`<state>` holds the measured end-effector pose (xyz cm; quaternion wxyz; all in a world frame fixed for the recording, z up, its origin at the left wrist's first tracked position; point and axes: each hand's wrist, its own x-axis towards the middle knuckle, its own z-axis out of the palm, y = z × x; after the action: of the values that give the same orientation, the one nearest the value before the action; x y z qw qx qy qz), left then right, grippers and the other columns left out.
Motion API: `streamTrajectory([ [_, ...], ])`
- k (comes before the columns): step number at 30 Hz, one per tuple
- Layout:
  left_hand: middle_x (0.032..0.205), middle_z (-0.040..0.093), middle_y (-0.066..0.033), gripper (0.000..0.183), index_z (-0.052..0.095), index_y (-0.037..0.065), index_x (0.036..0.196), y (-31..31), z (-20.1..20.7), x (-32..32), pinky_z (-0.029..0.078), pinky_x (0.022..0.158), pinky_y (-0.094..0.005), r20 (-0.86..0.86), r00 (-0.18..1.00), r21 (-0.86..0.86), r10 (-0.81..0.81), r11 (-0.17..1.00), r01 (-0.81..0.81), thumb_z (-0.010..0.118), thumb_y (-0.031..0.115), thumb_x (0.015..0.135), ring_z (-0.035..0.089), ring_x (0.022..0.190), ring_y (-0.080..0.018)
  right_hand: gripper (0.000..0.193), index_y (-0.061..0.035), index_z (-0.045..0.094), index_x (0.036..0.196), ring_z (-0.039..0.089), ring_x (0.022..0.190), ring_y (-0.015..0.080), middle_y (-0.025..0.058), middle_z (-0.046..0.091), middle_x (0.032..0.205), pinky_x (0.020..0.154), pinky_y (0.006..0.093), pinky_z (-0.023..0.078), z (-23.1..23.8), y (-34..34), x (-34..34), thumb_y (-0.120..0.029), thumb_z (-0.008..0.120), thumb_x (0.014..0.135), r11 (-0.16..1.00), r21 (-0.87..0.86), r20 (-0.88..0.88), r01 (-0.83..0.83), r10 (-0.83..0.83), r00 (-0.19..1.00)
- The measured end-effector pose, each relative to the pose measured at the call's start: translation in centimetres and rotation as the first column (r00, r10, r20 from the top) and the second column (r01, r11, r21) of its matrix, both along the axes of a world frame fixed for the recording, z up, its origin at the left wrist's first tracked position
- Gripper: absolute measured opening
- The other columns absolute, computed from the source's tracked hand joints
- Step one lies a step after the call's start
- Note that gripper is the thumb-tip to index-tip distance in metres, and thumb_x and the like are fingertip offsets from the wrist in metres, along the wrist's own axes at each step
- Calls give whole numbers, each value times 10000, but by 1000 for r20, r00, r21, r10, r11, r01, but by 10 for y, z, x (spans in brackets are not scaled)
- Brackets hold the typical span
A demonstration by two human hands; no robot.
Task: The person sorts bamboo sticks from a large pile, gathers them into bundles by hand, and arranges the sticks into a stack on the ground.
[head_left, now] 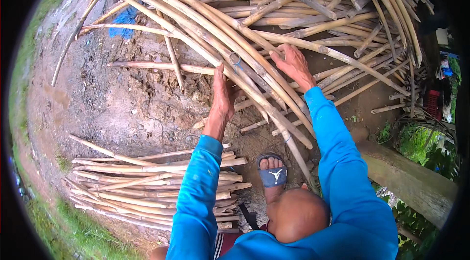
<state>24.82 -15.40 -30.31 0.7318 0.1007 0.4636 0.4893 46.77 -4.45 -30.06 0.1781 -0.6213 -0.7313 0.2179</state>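
Long, curved bamboo poles [245, 47] lie together in a loose bundle that slants across the view in front of me. My left hand [223, 101] is closed at the bundle's left side, one digit stretched along a pole and the other fingers partly hidden beneath. Against the right side, my right hand [294, 67] has its bent fingers on an outer pole. Between the hands, a small ring-shaped loop [235, 58] with a thin bluish strand rests on the poles. What lies under the bundle is hidden.
A large heap of bamboo poles [313, 13] covers the far side and right. Shorter poles [147, 179] lie stacked at near left. A blue plastic scrap [124, 22] is on the muddy ground. A thick wooden beam [411, 177] and a red crate [432, 103] are at right.
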Motion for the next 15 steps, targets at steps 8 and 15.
streamTrajectory([
  [8,1502,452,-230,1126,268,50,1588,18,-20,2,422,1063,-461,90,996,-78,-19,997,26,322,889,840,532,1263,-376,392,-14,572,1186,530,1110,472,268,528,1222,909,562,455,-12,-25,-18,-306,669,941,982,189,58,-23,13,998],
  [15,1541,415,-212,1196,279,-7,1567,24,-48,-5,251,1217,-513,420,788,-195,451,893,-407,371,907,801,397,1406,-389,585,11,558,1166,603,1002,447,260,604,1094,864,554,476,-1,-84,-79,-495,675,897,998,1,-80,63,-63,995],
])
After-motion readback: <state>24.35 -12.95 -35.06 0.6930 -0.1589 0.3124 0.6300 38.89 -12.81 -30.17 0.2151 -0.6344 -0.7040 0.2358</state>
